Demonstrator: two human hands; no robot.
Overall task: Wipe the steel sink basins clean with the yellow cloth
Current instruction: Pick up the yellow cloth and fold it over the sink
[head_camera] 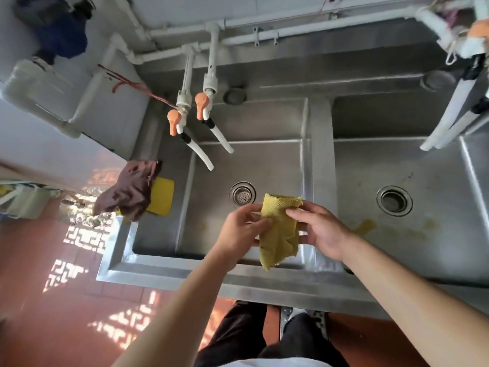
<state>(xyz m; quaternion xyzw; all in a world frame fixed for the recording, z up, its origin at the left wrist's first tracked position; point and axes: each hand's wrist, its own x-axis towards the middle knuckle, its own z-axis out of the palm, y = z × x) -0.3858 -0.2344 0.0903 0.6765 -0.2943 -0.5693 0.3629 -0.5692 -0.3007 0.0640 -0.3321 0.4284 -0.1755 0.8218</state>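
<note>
Both hands' grip pinching yellow cloth

Seen from above, a left hand and a right hand pinch a folded yellow cloth between them at centre frame, above the left basin of a steel double sink. The right basin shows yellowish stains. At upper left, two taps with orange handles hang over the sink. A dark brown rag lies on the left rim.
</note>
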